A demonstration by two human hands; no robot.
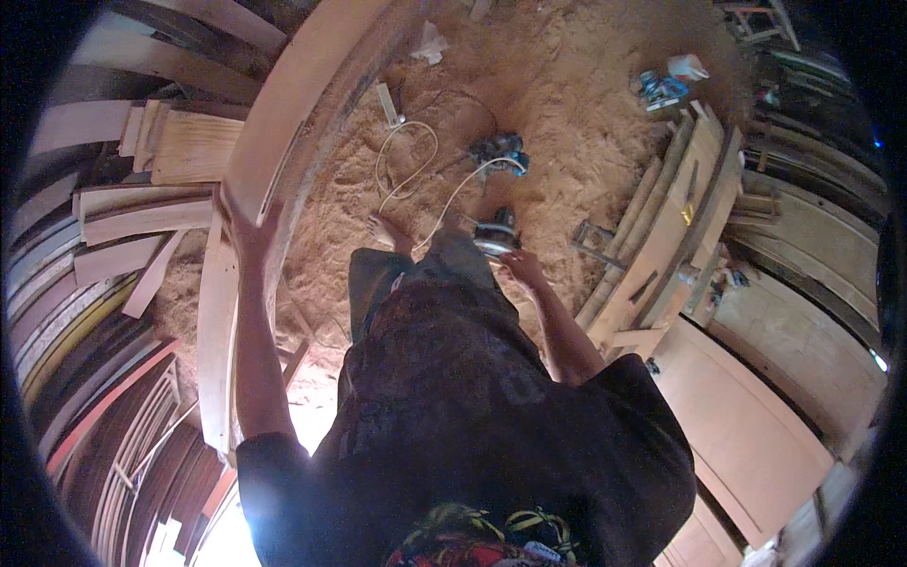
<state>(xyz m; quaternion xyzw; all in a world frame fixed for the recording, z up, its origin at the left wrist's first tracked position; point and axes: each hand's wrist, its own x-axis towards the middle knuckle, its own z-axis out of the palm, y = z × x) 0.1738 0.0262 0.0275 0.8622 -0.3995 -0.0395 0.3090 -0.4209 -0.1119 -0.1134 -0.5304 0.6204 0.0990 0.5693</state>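
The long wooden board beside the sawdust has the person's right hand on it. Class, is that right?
No: the left hand, not the right hand, is on the long wooden board beside the sawdust, as the head view shows.

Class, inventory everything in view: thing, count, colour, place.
Board: one, tan, left
Stacked wood: many, mixed, far left
Tool: one, black, centre
Second tool: one, blue-black, upper centre
Cord: unclear, pale, upper centre
Sawdust: uncountable, tan, centre
Scrap: one, white, top
Item: one, blue, upper right
Planks: several, tan, right
Panels: several, tan, lower right
Clothes: several, dark, lower centre
Foot: one, bare, centre
Left hand: one, bare, on board
Right hand: one, bare, at tool
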